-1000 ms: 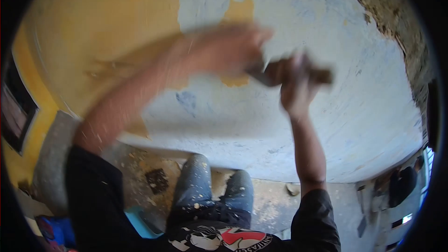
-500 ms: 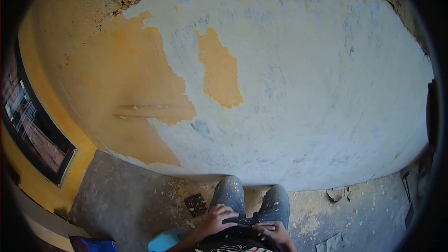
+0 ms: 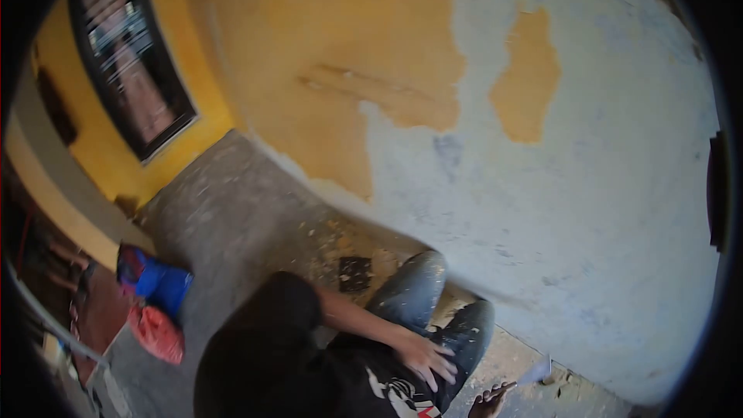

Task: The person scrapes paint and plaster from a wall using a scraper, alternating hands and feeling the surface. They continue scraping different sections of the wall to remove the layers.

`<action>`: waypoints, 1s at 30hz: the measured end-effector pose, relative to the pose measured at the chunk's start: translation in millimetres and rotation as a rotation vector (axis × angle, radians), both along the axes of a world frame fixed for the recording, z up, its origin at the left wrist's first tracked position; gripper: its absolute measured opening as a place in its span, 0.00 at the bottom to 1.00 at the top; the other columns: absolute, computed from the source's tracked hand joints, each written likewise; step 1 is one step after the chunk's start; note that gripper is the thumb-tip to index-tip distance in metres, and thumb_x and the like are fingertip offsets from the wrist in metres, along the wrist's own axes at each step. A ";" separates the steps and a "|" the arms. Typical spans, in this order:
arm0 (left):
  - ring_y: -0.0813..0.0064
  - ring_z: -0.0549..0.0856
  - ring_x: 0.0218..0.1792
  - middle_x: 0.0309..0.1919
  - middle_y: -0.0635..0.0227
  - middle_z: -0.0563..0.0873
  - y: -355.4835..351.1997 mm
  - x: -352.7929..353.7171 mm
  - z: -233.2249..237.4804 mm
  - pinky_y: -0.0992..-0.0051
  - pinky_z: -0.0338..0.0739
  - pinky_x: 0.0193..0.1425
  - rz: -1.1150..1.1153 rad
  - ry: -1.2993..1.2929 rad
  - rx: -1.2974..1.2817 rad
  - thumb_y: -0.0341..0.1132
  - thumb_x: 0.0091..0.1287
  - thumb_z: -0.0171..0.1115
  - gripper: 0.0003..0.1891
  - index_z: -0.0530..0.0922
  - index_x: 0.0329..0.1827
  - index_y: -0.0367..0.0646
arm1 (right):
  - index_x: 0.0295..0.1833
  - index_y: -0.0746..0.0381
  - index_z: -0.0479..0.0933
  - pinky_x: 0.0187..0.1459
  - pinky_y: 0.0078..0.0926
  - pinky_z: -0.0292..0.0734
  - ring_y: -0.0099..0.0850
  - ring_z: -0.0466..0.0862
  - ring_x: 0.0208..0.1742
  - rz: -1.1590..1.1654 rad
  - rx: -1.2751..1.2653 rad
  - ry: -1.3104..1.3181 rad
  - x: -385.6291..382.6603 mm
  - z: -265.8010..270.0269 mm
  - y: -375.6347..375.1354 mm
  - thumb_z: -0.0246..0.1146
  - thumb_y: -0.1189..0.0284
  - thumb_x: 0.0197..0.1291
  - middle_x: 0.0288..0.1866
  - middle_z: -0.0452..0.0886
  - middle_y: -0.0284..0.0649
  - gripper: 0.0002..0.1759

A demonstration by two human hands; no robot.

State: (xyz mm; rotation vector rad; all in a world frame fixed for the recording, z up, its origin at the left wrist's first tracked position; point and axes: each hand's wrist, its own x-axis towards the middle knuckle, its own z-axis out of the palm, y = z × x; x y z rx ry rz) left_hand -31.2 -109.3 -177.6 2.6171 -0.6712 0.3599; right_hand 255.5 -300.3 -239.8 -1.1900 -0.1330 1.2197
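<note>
My left hand [image 3: 427, 356] rests on my lap, fingers spread and nothing in them. At the bottom edge, my right hand [image 3: 489, 401] is partly cut off, its fingers closed round the handle of what looks like a scraper [image 3: 534, 372]. The pale, blurred blade points towards the foot of the wall. Facing me, the wall [image 3: 604, 209] has a large whitish scraped area, with orange-yellow paint [image 3: 387, 39] at the left and one orange patch [image 3: 528, 77] within the white.
Paint flakes lie on the floor around a dark square piece [image 3: 355, 274]. To the left are a blue bag [image 3: 164, 285], a red bag [image 3: 157, 333] and a dark-framed window [image 3: 128, 54] in a yellow wall. Another person's legs [image 3: 66, 259] show at the far left.
My view has swung left and tilted, bringing the bags into sight. Both hands have left my waist; the left lies on my lap, and the right now holds the scraper.
</note>
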 end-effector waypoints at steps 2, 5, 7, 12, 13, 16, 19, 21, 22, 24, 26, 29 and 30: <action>0.52 0.60 0.76 0.75 0.53 0.62 -1.2 37.9 -7.2 0.37 0.48 0.76 0.056 0.338 -0.115 0.60 0.67 0.56 0.32 0.73 0.68 0.52 | 0.77 0.48 0.60 0.69 0.41 0.59 0.35 0.69 0.65 0.112 0.140 0.108 -3.9 -26.0 -0.6 0.53 0.49 0.69 0.70 0.69 0.32 0.34; 0.55 0.68 0.71 0.69 0.52 0.70 56.3 68.2 -43.5 0.37 0.56 0.71 0.609 0.263 -0.047 0.61 0.62 0.59 0.33 0.76 0.65 0.50 | 0.67 0.50 0.63 0.51 0.34 0.52 0.29 0.56 0.50 0.061 0.035 0.103 -27.7 -17.6 29.7 0.52 0.51 0.68 0.52 0.53 0.32 0.26; 0.54 0.72 0.67 0.64 0.51 0.76 74.4 79.0 -44.4 0.38 0.61 0.68 0.903 0.323 -0.156 0.59 0.61 0.61 0.31 0.78 0.61 0.47 | 0.51 0.54 0.71 0.25 0.18 0.61 0.16 0.60 0.20 0.041 0.089 0.092 -58.7 22.6 44.4 0.53 0.61 0.70 0.21 0.57 0.24 0.11; 0.57 0.81 0.48 0.37 0.61 0.83 20.1 30.9 -16.5 0.55 0.76 0.50 0.056 -0.038 -0.244 0.51 0.53 0.66 0.21 0.82 0.44 0.46 | 0.44 0.53 0.68 0.23 0.19 0.60 0.17 0.57 0.17 0.037 0.068 -0.029 -82.5 50.9 51.6 0.54 0.58 0.70 0.18 0.54 0.24 0.10; 0.58 0.81 0.48 0.41 0.61 0.84 24.7 0.0 -14.7 0.54 0.76 0.52 0.143 -0.220 -0.138 0.52 0.53 0.67 0.22 0.83 0.44 0.47 | 0.44 0.54 0.69 0.22 0.18 0.60 0.16 0.57 0.17 0.064 0.070 -0.031 -85.2 59.1 54.9 0.54 0.56 0.71 0.18 0.54 0.24 0.12; 0.59 0.80 0.55 0.51 0.61 0.84 74.6 -28.6 4.5 0.45 0.69 0.64 0.633 0.368 -0.168 0.52 0.55 0.67 0.20 0.85 0.45 0.50 | 0.43 0.54 0.69 0.22 0.18 0.60 0.16 0.57 0.17 0.151 -0.011 -0.242 -67.8 48.1 56.8 0.54 0.55 0.71 0.17 0.53 0.24 0.14; 0.59 0.77 0.62 0.51 0.64 0.86 101.3 -35.9 -13.1 0.42 0.65 0.65 1.240 0.476 0.363 0.54 0.54 0.67 0.21 0.86 0.46 0.51 | 0.43 0.55 0.70 0.22 0.19 0.60 0.16 0.57 0.17 0.141 -0.004 -0.322 -67.7 57.3 57.7 0.54 0.53 0.72 0.17 0.55 0.24 0.16; 0.59 0.72 0.68 0.52 0.60 0.85 68.5 -69.3 10.6 0.35 0.55 0.70 0.865 -0.143 -0.170 0.52 0.57 0.66 0.22 0.85 0.52 0.53 | 0.44 0.57 0.70 0.21 0.20 0.59 0.17 0.57 0.17 0.132 -0.003 -0.314 -77.0 72.2 62.1 0.53 0.51 0.72 0.17 0.56 0.25 0.18; 0.58 0.72 0.68 0.54 0.59 0.84 61.7 -96.5 11.5 0.37 0.56 0.71 0.656 -0.050 -0.098 0.52 0.58 0.65 0.23 0.84 0.53 0.52 | 0.44 0.57 0.70 0.21 0.20 0.59 0.17 0.57 0.17 0.135 -0.012 -0.328 -78.1 71.3 60.3 0.53 0.51 0.72 0.17 0.56 0.25 0.18; 0.59 0.71 0.69 0.58 0.59 0.81 88.3 -148.2 23.0 0.40 0.57 0.72 0.740 -0.025 0.005 0.51 0.60 0.65 0.24 0.81 0.57 0.50 | 0.44 0.58 0.71 0.21 0.20 0.56 0.17 0.57 0.17 0.200 0.017 -0.327 -79.9 63.5 64.2 0.51 0.52 0.73 0.17 0.56 0.25 0.19; 0.60 0.71 0.69 0.61 0.60 0.79 104.3 -164.2 26.0 0.42 0.58 0.72 1.016 -0.095 0.021 0.51 0.61 0.65 0.25 0.80 0.59 0.49 | 0.45 0.60 0.70 0.20 0.19 0.54 0.17 0.58 0.16 0.372 0.032 -0.492 -96.2 81.1 73.6 0.47 0.50 0.75 0.17 0.58 0.26 0.23; 0.58 0.68 0.71 0.65 0.58 0.76 106.0 -150.3 19.9 0.41 0.56 0.74 1.125 -0.160 -0.364 0.52 0.62 0.64 0.26 0.78 0.60 0.48 | 0.45 0.61 0.71 0.19 0.20 0.61 0.18 0.59 0.15 0.339 -0.028 -0.475 -112.1 68.9 85.7 0.46 0.50 0.76 0.16 0.58 0.27 0.23; 0.58 0.67 0.72 0.66 0.58 0.75 98.2 -143.1 15.2 0.41 0.55 0.75 1.153 -0.172 -0.514 0.53 0.63 0.64 0.27 0.78 0.60 0.48 | 0.45 0.61 0.71 0.19 0.21 0.63 0.18 0.60 0.15 0.305 -0.053 -0.396 -120.7 69.9 87.4 0.46 0.50 0.76 0.16 0.58 0.27 0.23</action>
